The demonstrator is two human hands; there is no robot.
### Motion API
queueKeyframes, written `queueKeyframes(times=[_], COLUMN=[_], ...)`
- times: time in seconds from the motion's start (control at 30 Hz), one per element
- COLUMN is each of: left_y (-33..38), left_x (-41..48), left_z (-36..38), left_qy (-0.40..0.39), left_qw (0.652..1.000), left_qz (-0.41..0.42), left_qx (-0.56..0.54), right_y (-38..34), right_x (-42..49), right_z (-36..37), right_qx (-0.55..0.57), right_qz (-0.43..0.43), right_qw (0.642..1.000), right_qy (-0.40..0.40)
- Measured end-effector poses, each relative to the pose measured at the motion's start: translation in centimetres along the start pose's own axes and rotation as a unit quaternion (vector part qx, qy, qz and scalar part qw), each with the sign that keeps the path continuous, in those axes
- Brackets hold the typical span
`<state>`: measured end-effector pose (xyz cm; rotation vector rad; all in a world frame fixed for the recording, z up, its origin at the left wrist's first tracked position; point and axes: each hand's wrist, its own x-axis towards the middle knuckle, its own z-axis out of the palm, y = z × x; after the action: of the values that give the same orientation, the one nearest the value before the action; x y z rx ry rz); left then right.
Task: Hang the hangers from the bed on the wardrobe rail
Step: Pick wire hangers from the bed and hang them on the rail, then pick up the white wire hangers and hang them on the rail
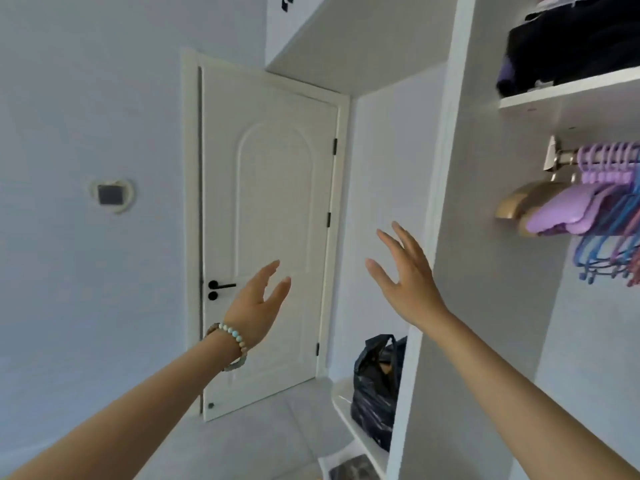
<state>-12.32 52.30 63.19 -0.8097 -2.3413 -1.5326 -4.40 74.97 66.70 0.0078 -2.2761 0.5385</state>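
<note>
I'm holding my left hand [258,303] and right hand [405,282] spread, empty, both down-left of the wardrobe rail [568,156], seemingly running sideways; right hand nearer

- A white panelled door [273,216] stood shut in the far wall, an arched moulding in its upper half.
- A black lever handle [221,285] sat by the door's left edge, with a round black lock just beneath it.
- Black hinges [335,146] ran down the door's right edge.
- A dark square wall plate [110,195] in a pale surround was set into the wall left of the door.
- A black plastic bag [375,393] stood on a low white ledge [341,400], close to its front edge.
- Folded dark clothes [571,53], a purple piece among them, lay stacked at the left end of a white shelf [568,90].
- Pale grey tiles covered the floor [259,441].
</note>
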Motion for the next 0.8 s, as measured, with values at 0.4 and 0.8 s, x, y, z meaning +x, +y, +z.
queueKeyframes(times=[0.4, 0.8], left_y=[-23.8, -42.1], left_x=[-19.6, -41.7], left_z=[-21.1, -24.7], left_qy=[0.09, 0.144], left_qw=[0.931, 0.765], left_qz=[-0.298, -0.599], left_qx=[0.19, 0.187], right_y=[-21.1, -27.3], right_x=[-9.9, -29.5], right_z=[30.5, 53.2], right_qx=[0.093, 0.129], right_qz=[-0.116, -0.143], right_qw=[0.95, 0.811], right_qy=[-0.275, -0.553])
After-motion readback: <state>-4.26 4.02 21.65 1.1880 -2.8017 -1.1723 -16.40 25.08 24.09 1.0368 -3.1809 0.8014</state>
